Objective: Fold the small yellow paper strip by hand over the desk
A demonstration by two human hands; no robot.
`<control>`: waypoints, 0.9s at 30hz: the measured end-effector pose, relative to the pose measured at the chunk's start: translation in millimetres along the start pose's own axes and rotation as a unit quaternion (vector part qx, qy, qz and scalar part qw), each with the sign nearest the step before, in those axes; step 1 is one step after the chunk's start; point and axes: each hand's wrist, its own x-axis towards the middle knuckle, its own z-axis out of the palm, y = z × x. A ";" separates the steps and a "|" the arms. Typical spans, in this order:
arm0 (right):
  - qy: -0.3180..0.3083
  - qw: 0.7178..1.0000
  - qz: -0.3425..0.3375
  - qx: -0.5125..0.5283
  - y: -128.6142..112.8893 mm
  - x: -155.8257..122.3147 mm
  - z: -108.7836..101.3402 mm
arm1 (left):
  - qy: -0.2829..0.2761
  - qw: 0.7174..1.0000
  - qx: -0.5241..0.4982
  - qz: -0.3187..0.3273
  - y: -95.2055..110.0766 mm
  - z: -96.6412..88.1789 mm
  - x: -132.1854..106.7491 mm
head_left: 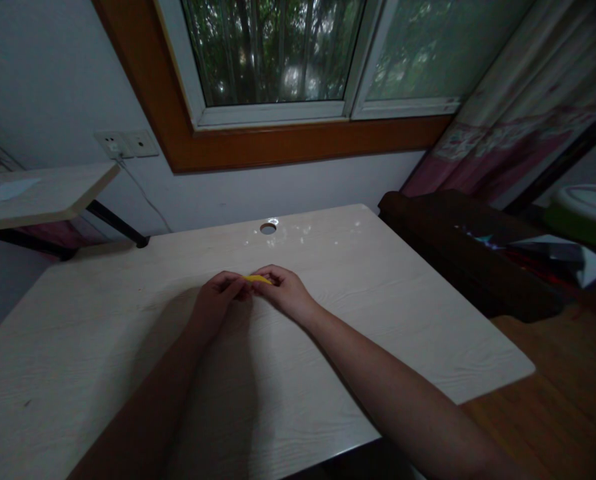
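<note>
Head view, over a pale wood-grain desk (pixel 403 320): I'd take the round cable hole (pixel 268 229) near its far edge as my landmark. Just on the near side of that hole, a small yellow piece (pixel 258 279) lies between two bare hands. It's mostly covered by fingers, so I can't tell exactly what it is, or whether it touches the desktop.

The left hand (pixel 219 295), nearer the person than the hole and a little to its left, has its thumb and fingers drawn narrow at the piece's left end. The right hand (pixel 289 291), nearer than the hole and slightly to its right, pinches the other end, fingers curled in. The two hands nearly meet, and a shadow falls on the desk around the left arm.

Well left of the hole, a raised shelf (pixel 78 200) stands on black legs (pixel 121 225), a sheet of paper (pixel 5 191) on top. Beyond and left of the hole are wall sockets (pixel 141 143), a thin white cord (pixel 148 200) hanging from one. Straight beyond it, a sliding window (pixel 273 60) shows greenery outside, framed in brown wood. Right of the hole, well apart, are a pink-and-white curtain (pixel 513 133) and dark wooden furniture (pixel 443 227).
</note>
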 end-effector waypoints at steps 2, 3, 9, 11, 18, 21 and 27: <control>-0.010 1.000 0.008 -0.006 -1.9 -0.8 0.4 | 0.001 1.000 -0.002 0.008 -0.1 0.1 0.0; -0.014 1.000 0.012 -0.012 -3.3 -1.3 0.6 | 0.003 1.000 -0.001 0.014 -0.3 0.1 0.2; -0.041 0.998 0.015 -0.035 -10.8 -3.0 1.3 | 0.004 0.999 0.006 0.034 -1.6 -0.2 1.3; -0.040 0.999 0.013 -0.025 -11.7 -3.1 1.5 | 0.006 0.999 0.004 0.032 -1.9 0.1 1.4; -0.035 0.999 0.026 -0.009 -13.5 -2.9 1.0 | 0.003 1.000 -0.004 0.021 -2.4 0.7 1.2; -0.033 0.999 0.032 -0.008 -13.7 -2.3 0.3 | -0.003 1.000 -0.010 0.024 -2.1 0.5 1.0; -0.034 0.999 0.036 -0.017 -11.9 -1.1 -0.4 | -0.001 0.999 -0.021 0.026 -4.0 0.7 1.9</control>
